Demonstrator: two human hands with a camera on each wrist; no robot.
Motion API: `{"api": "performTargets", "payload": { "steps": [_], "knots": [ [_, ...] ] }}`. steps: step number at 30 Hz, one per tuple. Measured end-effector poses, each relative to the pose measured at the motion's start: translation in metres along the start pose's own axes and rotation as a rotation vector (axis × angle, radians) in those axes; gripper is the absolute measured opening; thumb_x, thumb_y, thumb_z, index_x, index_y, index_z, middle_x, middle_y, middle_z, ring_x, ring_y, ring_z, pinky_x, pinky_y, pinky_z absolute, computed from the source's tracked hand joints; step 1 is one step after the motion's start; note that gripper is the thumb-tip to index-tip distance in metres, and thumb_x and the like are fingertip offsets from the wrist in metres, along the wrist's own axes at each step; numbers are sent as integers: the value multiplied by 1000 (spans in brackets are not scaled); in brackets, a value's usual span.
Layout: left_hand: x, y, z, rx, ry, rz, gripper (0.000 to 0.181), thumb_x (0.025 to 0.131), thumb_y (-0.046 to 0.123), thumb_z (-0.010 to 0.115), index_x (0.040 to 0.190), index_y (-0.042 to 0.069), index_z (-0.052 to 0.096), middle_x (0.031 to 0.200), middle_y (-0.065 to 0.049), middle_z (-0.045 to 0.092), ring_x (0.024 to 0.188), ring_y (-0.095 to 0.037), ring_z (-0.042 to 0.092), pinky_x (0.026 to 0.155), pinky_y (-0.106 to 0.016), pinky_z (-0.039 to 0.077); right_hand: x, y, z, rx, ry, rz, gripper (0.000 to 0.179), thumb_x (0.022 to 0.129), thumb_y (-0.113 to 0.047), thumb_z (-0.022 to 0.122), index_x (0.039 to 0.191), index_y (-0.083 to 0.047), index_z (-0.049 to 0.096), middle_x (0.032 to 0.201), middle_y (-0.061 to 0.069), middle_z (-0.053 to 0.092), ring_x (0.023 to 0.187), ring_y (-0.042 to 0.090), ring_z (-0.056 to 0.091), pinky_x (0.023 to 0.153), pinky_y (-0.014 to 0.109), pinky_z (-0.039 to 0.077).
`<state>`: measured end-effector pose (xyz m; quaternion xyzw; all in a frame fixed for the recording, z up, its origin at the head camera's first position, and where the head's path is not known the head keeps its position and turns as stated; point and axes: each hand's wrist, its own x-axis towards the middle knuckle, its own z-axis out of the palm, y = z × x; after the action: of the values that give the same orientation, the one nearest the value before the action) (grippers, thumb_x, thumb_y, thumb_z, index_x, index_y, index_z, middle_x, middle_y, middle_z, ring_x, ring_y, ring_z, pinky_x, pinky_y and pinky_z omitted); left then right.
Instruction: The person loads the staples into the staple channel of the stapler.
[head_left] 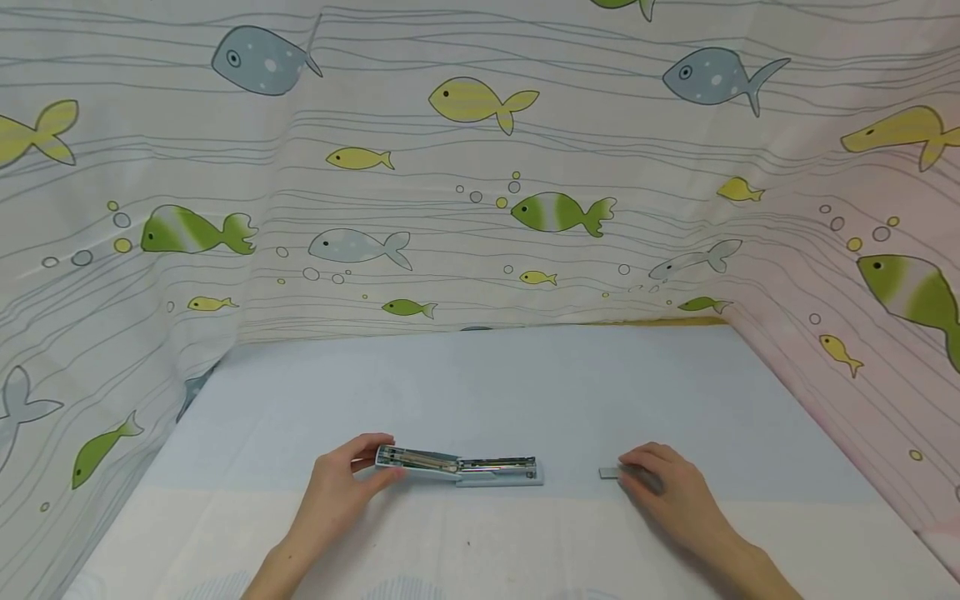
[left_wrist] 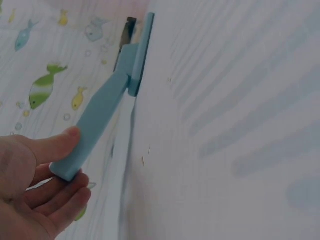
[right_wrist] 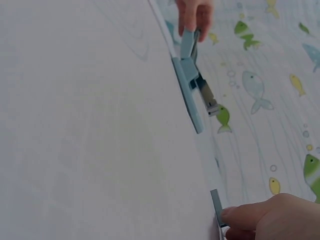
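A light blue stapler (head_left: 498, 475) lies opened out flat on the table, its metal magazine showing. My left hand (head_left: 341, 479) pinches the end of its raised top arm between thumb and fingers; the left wrist view shows the smooth blue outer side of that arm (left_wrist: 95, 120). To the right, apart from the stapler, my right hand (head_left: 667, 487) pinches a short grey strip of staples (head_left: 608, 473) between thumb and fingers. In the right wrist view the strip (right_wrist: 216, 204) juts out past the thumb, low over the table.
The table (head_left: 480, 392) has a pale blue and white cloth over it. Fish-printed curtains (head_left: 450, 208) enclose it at the back and both sides. A tiny dark speck (head_left: 468, 543) lies in front of the stapler.
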<state>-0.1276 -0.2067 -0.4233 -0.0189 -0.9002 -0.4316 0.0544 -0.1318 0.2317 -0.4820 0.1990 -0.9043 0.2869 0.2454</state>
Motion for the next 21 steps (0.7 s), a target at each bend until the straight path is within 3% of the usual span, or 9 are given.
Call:
{"api": "performTargets", "payload": {
  "steps": [11, 21],
  "knots": [
    [1, -2, 1, 14, 3, 12, 45, 78, 20, 86, 119, 13, 70, 113, 0, 73, 104, -20, 71, 92, -35, 58, 0, 3, 5, 33, -6, -31, 29, 73, -4, 86, 98, -12, 75, 101, -8, 66, 94, 11, 62, 85, 3, 42],
    [2, -3, 1, 26, -3, 22, 46, 78, 23, 86, 120, 14, 69, 114, 0, 73, 105, -21, 70, 93, -37, 58, -2, 5, 8, 57, -7, -44, 28, 72, -2, 86, 96, -12, 77, 100, -7, 63, 91, 5, 55, 77, 6, 43]
  ]
}}
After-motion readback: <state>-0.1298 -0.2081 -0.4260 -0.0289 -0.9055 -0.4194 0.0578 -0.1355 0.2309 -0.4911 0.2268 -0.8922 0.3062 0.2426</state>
